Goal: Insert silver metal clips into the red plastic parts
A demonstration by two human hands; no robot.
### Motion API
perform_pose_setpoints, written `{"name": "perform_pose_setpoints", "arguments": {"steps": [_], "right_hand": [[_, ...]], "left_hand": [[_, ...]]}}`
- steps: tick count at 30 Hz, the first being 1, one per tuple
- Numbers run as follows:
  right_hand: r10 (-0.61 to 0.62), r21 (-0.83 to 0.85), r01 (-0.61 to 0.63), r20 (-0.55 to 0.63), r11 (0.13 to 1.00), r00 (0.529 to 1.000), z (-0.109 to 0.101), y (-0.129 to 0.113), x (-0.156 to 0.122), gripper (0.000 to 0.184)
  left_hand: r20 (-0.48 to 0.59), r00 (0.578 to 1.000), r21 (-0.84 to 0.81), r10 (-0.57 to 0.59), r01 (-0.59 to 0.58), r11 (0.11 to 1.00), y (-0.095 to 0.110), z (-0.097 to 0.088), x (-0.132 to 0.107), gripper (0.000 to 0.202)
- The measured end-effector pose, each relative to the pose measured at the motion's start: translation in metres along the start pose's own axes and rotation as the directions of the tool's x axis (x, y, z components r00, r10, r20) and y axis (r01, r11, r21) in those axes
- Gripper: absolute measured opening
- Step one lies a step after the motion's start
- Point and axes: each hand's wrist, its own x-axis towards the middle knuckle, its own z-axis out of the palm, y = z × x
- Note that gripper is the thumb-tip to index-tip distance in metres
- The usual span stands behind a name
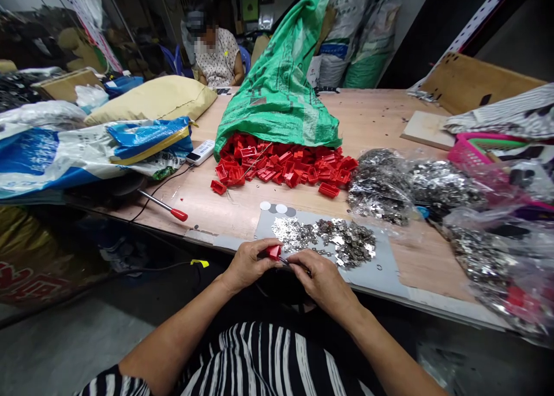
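- Red part (273, 253) at the table's near edge, partly hidden by the left hand (248, 265) pinching it.
- Right hand (324, 280) grips a slim rod (284, 261), mostly covered.
- Metal pieces (352, 243) heaped just beyond.
- Green sack (277, 110) hides some red pieces (288, 165).

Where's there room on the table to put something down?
The biggest nearly bare patch of table is between the green sack and the pale board. A smaller one is between the red handle and gray mat, in front of the red parts. It's crowded at right, with bags of metal bits, and left, with a blue bag.
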Motion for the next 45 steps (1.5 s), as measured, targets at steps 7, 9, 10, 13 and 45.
{"name": "perform_pose_setpoints", "arguments": {"steps": [7,9,10,13,45], "right_hand": [[0.111,-0.1,-0.114,-0.027,0.989,0.993,0.006,-0.016,0.0,0.019],[0.137,-0.154,-0.141,-0.035,0.978,0.99,0.01,-0.022,0.001,0.018],[0.148,-0.18,-0.152,-0.039,0.972,0.988,0.012,-0.024,0.002,0.018],[0.154,-0.221,-0.16,-0.046,0.962,0.987,0.015,-0.024,0.002,0.017],[0.0,0.196,0.001,-0.002,0.981,1.0,-0.009,-0.03,-0.028,0.038]], "left_hand": [[-0.013,1.0,-0.006,0.007,-0.007,1.0,-0.004,0.002,-0.002,0.037],[-0.01,1.0,0.009,0.005,-0.005,1.0,-0.005,0.003,-0.002,0.036],[-0.009,1.0,0.017,0.004,-0.004,1.0,-0.005,0.004,-0.003,0.035],[-0.009,1.0,0.024,-0.003,0.004,1.0,-0.006,0.005,-0.003,0.034],[0.299,0.831,-0.932,-0.469,0.36,0.046,0.039,0.029,-0.031,0.015]]}}
